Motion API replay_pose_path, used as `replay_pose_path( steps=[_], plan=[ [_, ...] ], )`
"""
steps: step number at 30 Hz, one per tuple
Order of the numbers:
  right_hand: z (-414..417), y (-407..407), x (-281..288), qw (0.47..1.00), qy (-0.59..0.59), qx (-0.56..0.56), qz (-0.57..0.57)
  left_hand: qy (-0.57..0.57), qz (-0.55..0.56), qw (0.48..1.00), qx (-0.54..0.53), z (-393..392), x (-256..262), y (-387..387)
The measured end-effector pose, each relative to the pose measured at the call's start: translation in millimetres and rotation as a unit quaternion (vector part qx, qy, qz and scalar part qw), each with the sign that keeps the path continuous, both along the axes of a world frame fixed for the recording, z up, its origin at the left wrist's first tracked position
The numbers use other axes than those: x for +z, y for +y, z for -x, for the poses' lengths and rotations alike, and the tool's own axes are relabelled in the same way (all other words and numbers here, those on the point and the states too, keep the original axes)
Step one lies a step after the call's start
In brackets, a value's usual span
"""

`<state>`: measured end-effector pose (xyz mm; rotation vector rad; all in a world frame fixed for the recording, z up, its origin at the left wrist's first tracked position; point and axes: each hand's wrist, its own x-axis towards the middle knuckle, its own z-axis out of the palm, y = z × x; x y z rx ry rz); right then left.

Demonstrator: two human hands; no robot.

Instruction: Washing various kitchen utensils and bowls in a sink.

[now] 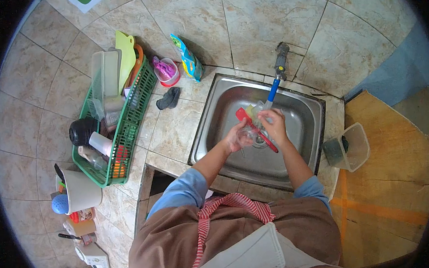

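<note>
Both hands are over the stainless steel sink (231, 167). My left hand (236, 135) grips a small clear plastic vessel (248, 136); its exact shape is blurred. Close by my left fingertips lies a red spatula (241, 114), slanting across the sink with its handle toward the lower right. Just below the blue-handled tap (274, 89), my right hand (274, 124) has curled fingers; whether they grip anything cannot be made out. A yellow utensil (251, 110) and a clear plastic piece (259, 106) show beyond the spatula, partly hidden by my right hand.
A green plastic basket (137, 111) of washed-up ware stands left. Between it and the sink are a dark cloth (168, 98), a tub with purple scrubber (165, 72) and a blue pouch (188, 58). A clear container (355, 148) sits right, beside a wooden board (391, 165).
</note>
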<state>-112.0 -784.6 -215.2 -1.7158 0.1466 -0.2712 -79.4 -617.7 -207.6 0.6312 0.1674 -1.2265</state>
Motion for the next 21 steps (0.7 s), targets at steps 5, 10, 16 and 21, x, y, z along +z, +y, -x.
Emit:
replay_pose_path(
  steps=[5,10,16,21],
  plan=[
    [9,7,35,0.914,-0.043,0.029,0.403,0.03,0.136,0.984,0.112,-17,-6,-33],
    [13,-9,48,0.849,-0.015,0.104,0.519,-0.042,0.006,0.999,0.023,-23,-1,-35],
    [7,-18,24,0.94,0.132,0.236,-0.206,-0.326,-0.168,0.93,0.039,-21,4,-41],
    [1,1,23,0.894,0.194,0.07,-0.397,-0.574,-0.249,0.776,0.08,-12,-11,-41]
  ],
)
